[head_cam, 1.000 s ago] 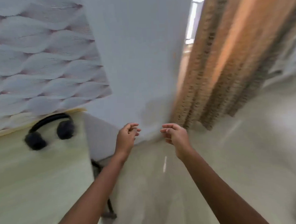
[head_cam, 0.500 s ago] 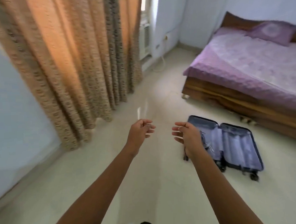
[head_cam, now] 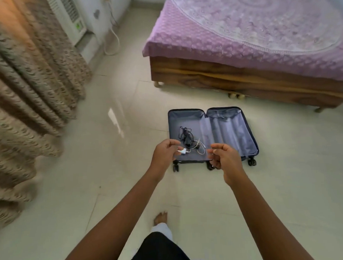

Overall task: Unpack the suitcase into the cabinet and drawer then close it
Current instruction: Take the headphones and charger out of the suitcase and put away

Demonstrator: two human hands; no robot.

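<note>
Suitcase (head_cam: 232, 130) lies flat open on the floor (head_cam: 119, 172) just beyond both hands, wheeled edge nearest them. Left hand (head_cam: 164, 154) and right hand (head_cam: 226, 160) hover apart, fingers loosely curled, holding nothing. Black cable bundle (head_cam: 186, 136) and white charger (head_cam: 182, 151) sit in the half past the left fingertips. Bed (head_cam: 243, 72) edge beyond the case. Curtain (head_cam: 25, 87) well left of the left hand, wide floor between.

Floor (head_cam: 130, 191) lying open before the suitcase (head_cam: 232, 130)
Bed (head_cam: 241, 36) is standing just behind, curtain (head_cam: 25, 87) hanging well left, cables (head_cam: 186, 136) lying in its left half
</note>
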